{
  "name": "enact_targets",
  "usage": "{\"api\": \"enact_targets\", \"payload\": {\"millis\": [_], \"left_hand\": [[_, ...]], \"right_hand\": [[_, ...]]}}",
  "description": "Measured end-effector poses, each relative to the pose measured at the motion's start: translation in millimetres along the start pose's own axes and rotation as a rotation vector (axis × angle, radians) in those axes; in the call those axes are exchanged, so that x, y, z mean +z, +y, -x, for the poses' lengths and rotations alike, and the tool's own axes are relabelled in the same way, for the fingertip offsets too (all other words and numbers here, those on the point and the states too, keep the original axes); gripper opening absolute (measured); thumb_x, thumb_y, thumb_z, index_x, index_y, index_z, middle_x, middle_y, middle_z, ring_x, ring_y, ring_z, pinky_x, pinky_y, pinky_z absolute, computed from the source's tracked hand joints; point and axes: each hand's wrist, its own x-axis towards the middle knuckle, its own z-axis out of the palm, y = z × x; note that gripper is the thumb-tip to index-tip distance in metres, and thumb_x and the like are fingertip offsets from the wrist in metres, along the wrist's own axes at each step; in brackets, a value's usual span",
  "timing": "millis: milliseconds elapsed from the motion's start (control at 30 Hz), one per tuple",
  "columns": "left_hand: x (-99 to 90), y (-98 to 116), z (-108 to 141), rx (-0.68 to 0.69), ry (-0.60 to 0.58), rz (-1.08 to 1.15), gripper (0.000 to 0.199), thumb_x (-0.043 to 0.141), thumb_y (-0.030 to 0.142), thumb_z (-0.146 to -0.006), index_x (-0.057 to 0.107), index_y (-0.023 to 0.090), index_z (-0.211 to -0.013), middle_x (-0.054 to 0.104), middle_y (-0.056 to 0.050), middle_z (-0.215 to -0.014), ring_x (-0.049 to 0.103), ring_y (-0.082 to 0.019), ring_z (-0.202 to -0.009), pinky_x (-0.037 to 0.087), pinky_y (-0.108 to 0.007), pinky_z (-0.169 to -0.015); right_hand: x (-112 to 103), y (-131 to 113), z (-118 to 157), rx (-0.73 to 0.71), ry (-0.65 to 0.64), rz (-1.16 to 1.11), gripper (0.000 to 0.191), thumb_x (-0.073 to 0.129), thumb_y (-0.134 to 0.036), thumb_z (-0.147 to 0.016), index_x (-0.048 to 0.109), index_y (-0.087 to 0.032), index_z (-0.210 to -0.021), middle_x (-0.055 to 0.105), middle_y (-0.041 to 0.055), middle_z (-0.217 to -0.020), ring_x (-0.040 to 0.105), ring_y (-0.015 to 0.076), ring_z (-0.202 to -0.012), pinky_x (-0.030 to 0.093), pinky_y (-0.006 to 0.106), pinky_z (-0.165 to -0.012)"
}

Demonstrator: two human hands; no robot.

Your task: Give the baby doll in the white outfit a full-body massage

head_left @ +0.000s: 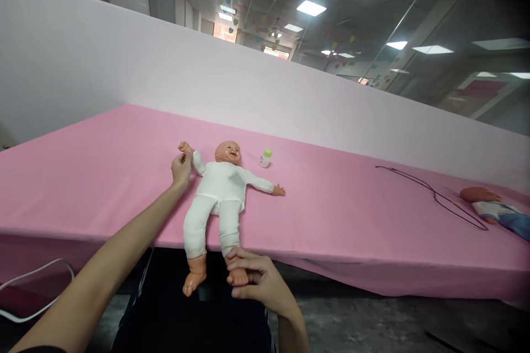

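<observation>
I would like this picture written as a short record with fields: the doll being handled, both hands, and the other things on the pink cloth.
Doll: white clothing, on its back, feet past the front edge of the pink cloth
Left hand: holds the doll's arm near its wrist, at picture left
Right hand: holds the doll's foot, at picture right
Bottle: small, green cap, beside the doll's head, not touching it
Dark cord: looped, toward the right
Second doll: far right, partly out of frame
</observation>
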Motion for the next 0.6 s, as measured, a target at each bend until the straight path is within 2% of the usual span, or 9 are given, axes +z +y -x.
{"api": "enact_targets", "payload": {"millis": [67,133,200,267,333,367,433,500,600], "left_hand": [[-0.8,0,-1,0.019,0.063,-0.019,0.048,0.069,0.064,-0.088,0.061,0.021,-0.069,0.059,-0.002,-0.069,0.054,-0.017,-0.066,0.041,-0.029,-0.061],[1.0,4,5,0.096,0.041,0.002,0.046,0.07,0.063,-0.088,0.063,0.02,-0.072,0.062,-0.003,-0.072,0.056,-0.018,-0.068,0.044,-0.028,-0.064],[3.8,10,16,0.231,-0.081,0.013,0.04,0.071,0.058,-0.088,0.07,0.02,-0.081,0.068,-0.005,-0.08,0.06,-0.019,-0.074,0.047,-0.029,-0.071],[5.8,16,28,0.371,-0.273,-0.071,0.033,0.075,0.053,-0.086,0.076,0.02,-0.091,0.073,-0.006,-0.09,0.063,-0.021,-0.082,0.049,-0.03,-0.078],[5.9,20,37,0.47,-0.455,-0.243,0.029,0.08,0.048,-0.081,0.081,0.024,-0.097,0.075,-0.007,-0.09,0.064,-0.023,-0.084,0.048,-0.032,-0.08],[5.4,21,40,0.499,-0.513,-0.324,0.027,0.082,0.047,-0.08,0.083,0.025,-0.097,0.075,-0.006,-0.087,0.064,-0.024,-0.082,0.047,-0.032,-0.079],[4.0,21,42,0.518,-0.556,-0.409,0.025,0.082,0.047,-0.08,0.084,0.027,-0.094,0.074,-0.006,-0.082,0.063,-0.023,-0.078,0.046,-0.032,-0.076],[2.9,19,41,0.491,-0.54,-0.369,0.024,0.079,0.048,-0.083,0.084,0.026,-0.092,0.075,-0.005,-0.083,0.062,-0.023,-0.076,0.045,-0.032,-0.074],[2.3,13,33,0.404,-0.439,-0.215,0.027,0.077,0.049,-0.086,0.079,0.022,-0.083,0.072,-0.004,-0.078,0.06,-0.02,-0.071,0.045,-0.031,-0.07]], "right_hand": [[4,-3,2,0.002,0.007,0.02,0.038,0.099,-0.029,-0.067,0.087,-0.025,-0.103,0.069,0.0074,-0.126,0.072,0.0229,-0.099,0.061,0.037,-0.089],[5,-15,-10,-0.089,0.092,0.003,0.037,0.098,-0.031,-0.068,0.086,-0.025,-0.103,0.069,0.0077,-0.126,0.071,0.0248,-0.103,0.062,0.038,-0.089],[4,-31,-34,-0.198,0.199,0.018,0.033,0.096,-0.032,-0.072,0.086,-0.022,-0.101,0.071,0.0096,-0.124,0.069,0.0286,-0.113,0.063,0.039,-0.091],[0,-45,-66,-0.258,0.281,0.034,0.033,0.094,-0.036,-0.074,0.086,-0.02,-0.102,0.072,0.0107,-0.123,0.067,0.0304,-0.116,0.064,0.042,-0.09],[-3,-50,-101,-0.264,0.307,-0.001,0.043,0.095,-0.041,-0.071,0.084,-0.02,-0.107,0.072,0.0089,-0.124,0.07,0.0262,-0.101,0.066,0.042,-0.085],[-5,-49,-117,-0.265,0.312,-0.015,0.043,0.095,-0.043,-0.069,0.084,-0.019,-0.104,0.072,0.008,-0.121,0.069,0.0229,-0.095,0.066,0.04,-0.084],[-9,-45,-139,-0.248,0.335,-0.06,0.045,0.094,-0.047,-0.069,0.084,-0.017,-0.101,0.074,0.0062,-0.109,0.069,0.0175,-0.081,0.064,0.036,-0.084],[-12,-40,-140,-0.235,0.376,-0.11,0.048,0.094,-0.047,-0.069,0.083,-0.017,-0.105,0.075,0.0055,-0.104,0.069,0.0161,-0.077,0.063,0.035,-0.084],[-15,-35,-102,-0.227,0.36,-0.107,0.046,0.096,-0.041,-0.07,0.083,-0.02,-0.109,0.074,0.0077,-0.114,0.07,0.0176,-0.079,0.063,0.038,-0.084]]}}
